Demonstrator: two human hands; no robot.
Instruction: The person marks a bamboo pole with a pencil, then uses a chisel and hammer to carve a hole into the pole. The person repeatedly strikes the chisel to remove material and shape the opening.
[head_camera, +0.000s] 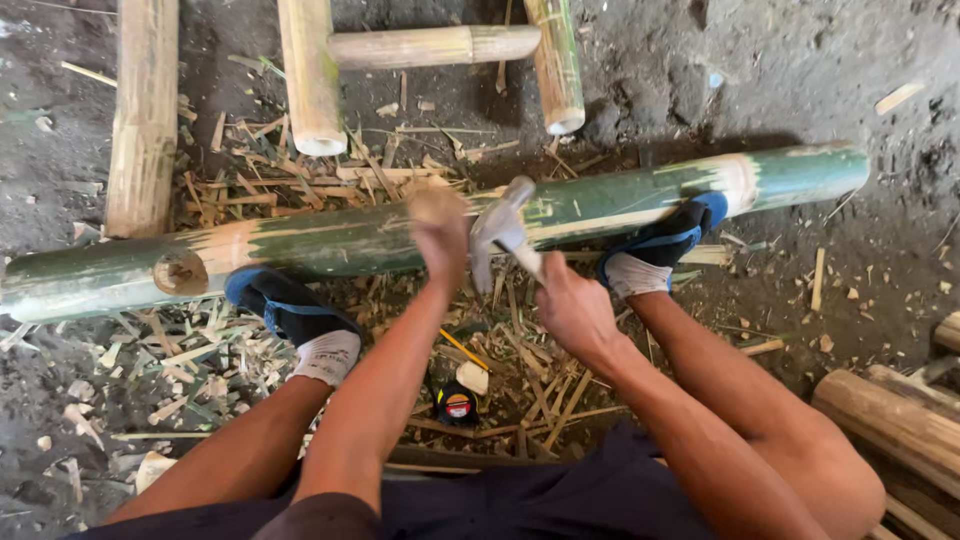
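A long green bamboo pole (400, 235) lies across the dirt floor (800, 70) from the left edge to the upper right, pinned under both of the person's feet in blue sandals, the left foot (290, 310) near the pole's left part and the right foot (660, 245) further right. Patches of its green skin are already shaved pale, and a round hole (180, 272) is cut in it near the left end. Beyond it stand dry tan bamboo pieces (310, 75), several of them joined into a frame, with one more tan length by the left edge. Chips and splinters (200, 360) lie thick around and under the pole, so much cutting looks done; the stretch between the feet appears to be the part now worked.

The right hand (575, 310) is clamped on the handle of a hammer (500, 225), its metal head raised just over the pole's middle. The left hand (440, 230), blurred, is fisted against the pole beside the hammer head; what it grips cannot be made out. A small tape measure (457, 404) lies among the splinters between the legs.
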